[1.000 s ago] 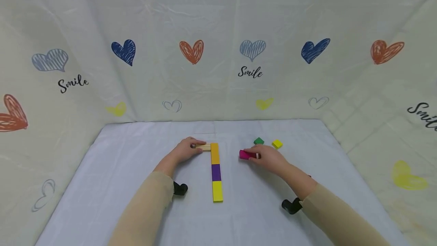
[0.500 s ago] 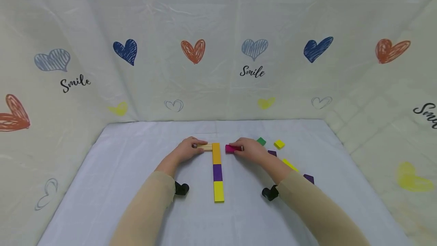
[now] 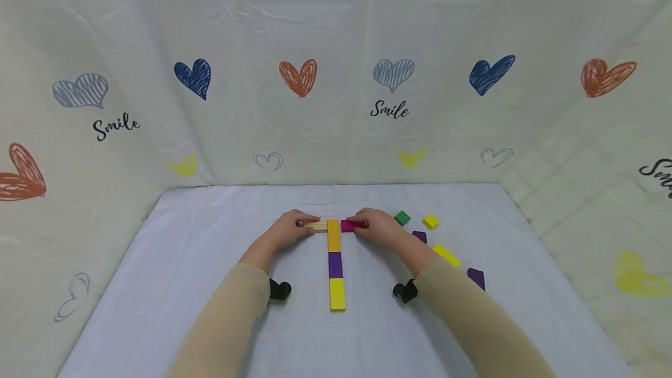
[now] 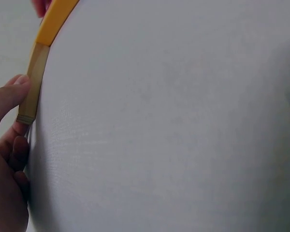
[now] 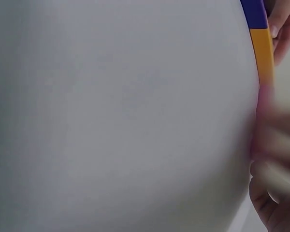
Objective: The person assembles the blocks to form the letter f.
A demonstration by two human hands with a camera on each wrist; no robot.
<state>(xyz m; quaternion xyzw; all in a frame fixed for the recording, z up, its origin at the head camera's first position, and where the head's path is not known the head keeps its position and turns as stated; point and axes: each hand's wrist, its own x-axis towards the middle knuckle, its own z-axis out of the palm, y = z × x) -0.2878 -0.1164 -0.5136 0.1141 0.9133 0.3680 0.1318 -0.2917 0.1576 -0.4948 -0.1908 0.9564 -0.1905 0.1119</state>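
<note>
My left hand (image 3: 283,230) pinches a plain wooden block (image 3: 316,226) lying on the table, its end against the left side of an orange block (image 3: 333,235). Below the orange one a purple block (image 3: 335,265) and a yellow block (image 3: 338,295) continue a straight column towards me. From the other side, my right hand (image 3: 382,228) pinches a magenta block (image 3: 347,226) with a narrow gap between it and the orange block's far end. In the left wrist view the thumb and fingers grip the wooden block (image 4: 36,77); in the right wrist view the right hand (image 5: 282,145) is blurred.
Loose pieces lie beyond and beside my right forearm: a green block (image 3: 402,218), a small yellow block (image 3: 431,221), a longer yellow block (image 3: 446,255) and purple blocks (image 3: 476,278). A white cloth (image 3: 236,331) covers the table. A printed backdrop (image 3: 336,133) stands behind.
My right hand has carried the magenta block leftwards and slightly back, close to the orange block. Purple and yellow pieces have come into view beside the right forearm. The left hand stays in place.
</note>
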